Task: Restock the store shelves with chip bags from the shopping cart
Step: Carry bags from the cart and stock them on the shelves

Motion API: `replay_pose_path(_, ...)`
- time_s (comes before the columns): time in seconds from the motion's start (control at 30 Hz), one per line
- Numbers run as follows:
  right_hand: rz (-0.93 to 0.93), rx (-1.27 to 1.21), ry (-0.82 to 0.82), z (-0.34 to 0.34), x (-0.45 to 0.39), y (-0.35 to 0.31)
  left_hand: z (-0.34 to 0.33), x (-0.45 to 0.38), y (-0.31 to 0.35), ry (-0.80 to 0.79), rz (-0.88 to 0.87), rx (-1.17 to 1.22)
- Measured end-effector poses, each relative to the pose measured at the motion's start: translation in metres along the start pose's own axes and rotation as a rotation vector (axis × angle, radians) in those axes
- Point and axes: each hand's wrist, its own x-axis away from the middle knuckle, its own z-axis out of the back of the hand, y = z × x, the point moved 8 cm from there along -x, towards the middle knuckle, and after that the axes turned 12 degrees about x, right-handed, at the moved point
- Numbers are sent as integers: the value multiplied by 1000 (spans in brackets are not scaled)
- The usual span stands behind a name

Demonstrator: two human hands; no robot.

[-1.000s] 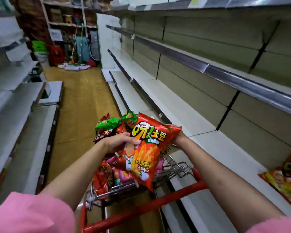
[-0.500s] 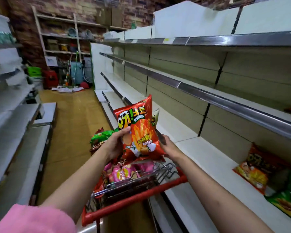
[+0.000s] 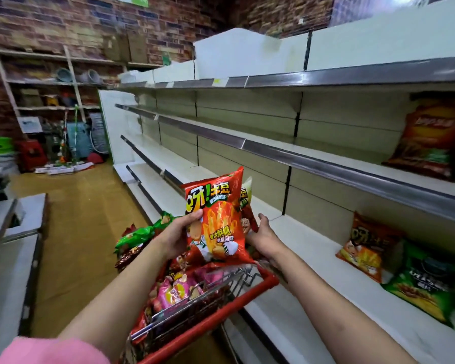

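Cart [image 3: 267, 278]: red handle, wire basket, nearest item; holds a heap of bags [image 3: 174, 292], pink, red and green, well short of emptied

Left hand [image 3: 179, 232]: thumb and fingers curled round the left edge of the red bag [image 3: 216, 219], grasping it upright above the cart

Right hand [image 3: 263, 235]: at the bag's right side, against a second bag [image 3: 246, 195] tucked behind the first; fingers hidden behind the packs, so whether it grasps or only supports cannot be told

Lower shelf [image 3: 300, 258], right: three bags already placed — orange bag [image 3: 365, 248] of the same design as the one held, green bag [image 3: 420, 287] just beside it, a third cut by the frame edge

Middle shelf [image 3: 273, 151]: one large dark-red bag [image 3: 431, 137] leaning against the back panel

Remaining shelving toward the far brick wall [image 3: 63, 22]: no stock visible

Progress, judged: early stage; a handful shelved, most bags left in the cart, long runs of shelf unfilled; held bag not yet set down, likely bound for the lower shelf beside its match
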Motion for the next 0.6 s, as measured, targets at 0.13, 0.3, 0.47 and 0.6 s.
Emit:
replay_pose_path(0.13,23,-58,166,21,-10,-6,0,-14,14,-31,12,-43)
replay_pose_path(0.3,-23,-147,277,36,-17,-5,33,-21,30,-5,1,-107)
replay_pose_path(0.47,-34,-147,285,28,-15,-8,74,-41,44,168,-137,-115)
replay_pose_path(0.6,-19,-125,271,17,-12,-19,74,-52,48,153,-194,-144)
